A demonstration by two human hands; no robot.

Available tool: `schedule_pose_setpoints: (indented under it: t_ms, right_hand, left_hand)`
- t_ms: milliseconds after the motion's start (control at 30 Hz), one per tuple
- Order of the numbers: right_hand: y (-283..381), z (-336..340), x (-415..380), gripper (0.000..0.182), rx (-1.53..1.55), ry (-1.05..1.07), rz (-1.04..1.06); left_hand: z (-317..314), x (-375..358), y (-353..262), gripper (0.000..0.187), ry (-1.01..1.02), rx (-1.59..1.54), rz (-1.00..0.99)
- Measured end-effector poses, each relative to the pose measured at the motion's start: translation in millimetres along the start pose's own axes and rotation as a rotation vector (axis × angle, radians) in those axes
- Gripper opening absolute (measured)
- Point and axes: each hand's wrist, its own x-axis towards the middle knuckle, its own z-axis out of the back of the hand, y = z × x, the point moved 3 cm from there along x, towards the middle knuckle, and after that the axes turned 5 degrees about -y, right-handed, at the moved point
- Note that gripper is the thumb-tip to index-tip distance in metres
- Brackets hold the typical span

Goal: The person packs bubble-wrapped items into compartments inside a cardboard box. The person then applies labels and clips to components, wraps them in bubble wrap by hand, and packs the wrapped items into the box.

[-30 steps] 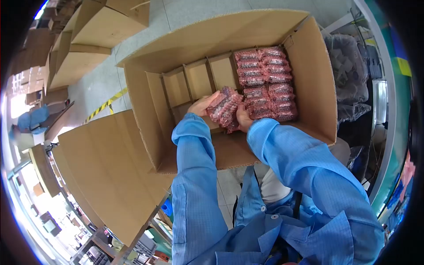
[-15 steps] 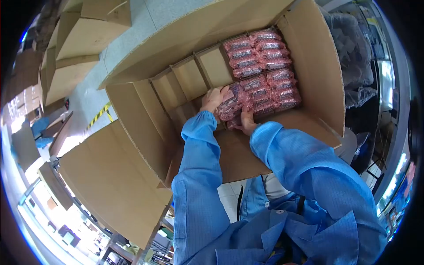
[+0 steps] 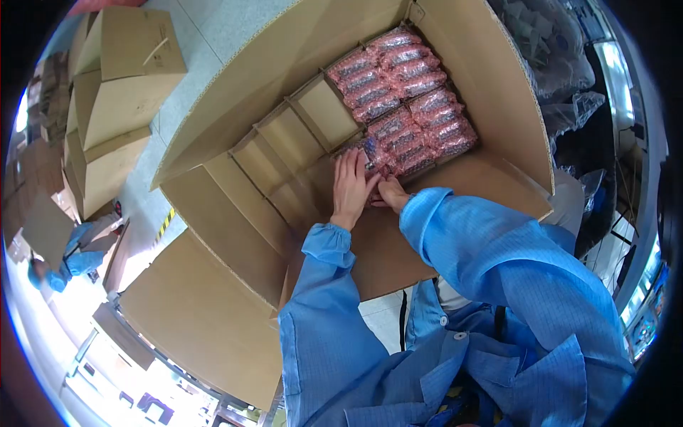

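Observation:
A large open cardboard box [image 3: 235, 107] lies before me, with cardboard dividers [image 3: 307, 117] forming compartments inside. Pink bubble-wrapped packages [image 3: 391, 71] fill two compartments at its right. Stretched fingers of my left hand [image 3: 349, 186] lie flat on the left end of the nearer group, partly covering a package [image 3: 370, 151] there. My right hand [image 3: 390, 193] is closed, its curled fingers against that package's lower edge beside my left fingertips. Its grip is partly hidden.
One box flap [image 3: 206, 320] spreads out at the lower left. More cardboard boxes [image 3: 131, 78] stand on the floor at upper left. Clear plastic bags [image 3: 562, 64] hang or lie beyond the right wall. A person in blue [image 3: 82, 249] is at the far left.
My left hand has turned from gripping the package's left side to lying flat over its end. My right hand has closed at the lower edge. The view has shifted slightly.

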Motion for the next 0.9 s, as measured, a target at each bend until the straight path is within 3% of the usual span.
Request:
schedule_pose_setpoints:
  t_ms: [100,500,567,600,667,700,800,867,900]
  right_hand:
    - [-2,0,0,0.033,-0.022,0.010,0.032]
    - [-8,7,18,0.032,0.012,0.087,0.032]
    - [-11,8,21,0.033,0.018,0.099,0.036]
    - [-11,8,22,0.034,0.049,0.096,0.036]
    - [-12,8,25,0.036,0.076,0.094,0.036]
    - [-13,8,27,0.037,0.051,0.083,0.069]
    - [-29,4,53,0.037,-0.023,0.090,0.132]
    - [-45,8,82,0.036,-0.072,0.108,0.166]
    - [-48,10,92,0.033,-0.013,0.170,0.193]
  left_hand:
    - [-9,-8,5,0.056,0.084,-0.023,0.024]
    - [-46,16,36,0.030,-0.004,0.023,0.072]
    - [-54,18,39,0.032,0.192,0.035,0.211]
    - [-56,24,41,0.032,0.192,0.035,0.213]
    - [-65,36,51,0.031,0.489,0.084,0.334]
    - [-64,36,51,0.031,0.489,0.083,0.336]
    - [-50,27,50,0.043,0.545,0.026,0.333]
    - [-16,1,20,0.074,0.224,0.050,-0.025]
    - [-7,-13,15,0.074,0.231,0.054,-0.025]
